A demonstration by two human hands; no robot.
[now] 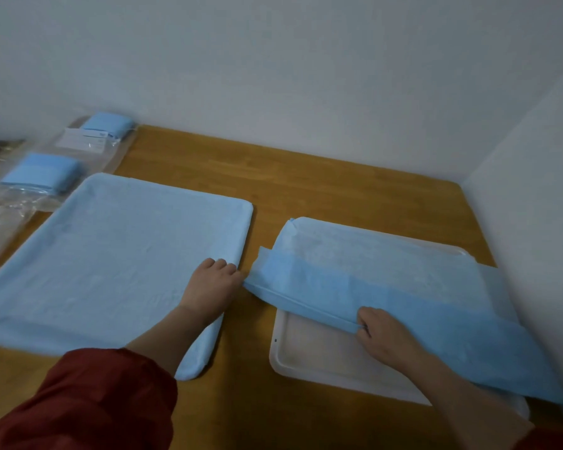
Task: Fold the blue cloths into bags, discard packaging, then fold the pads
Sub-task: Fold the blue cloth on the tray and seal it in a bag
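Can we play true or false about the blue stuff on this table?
1. The left hand and the right hand both hold the blue cloth. True.
2. The blue cloth lies over a white tray. True.
3. The table is made of glass. False: it is wooden.
4. The folded cloths at the far left are red. False: they are blue, inside clear bags.
5. The big pad is rolled up tight. False: it lies spread out flat.
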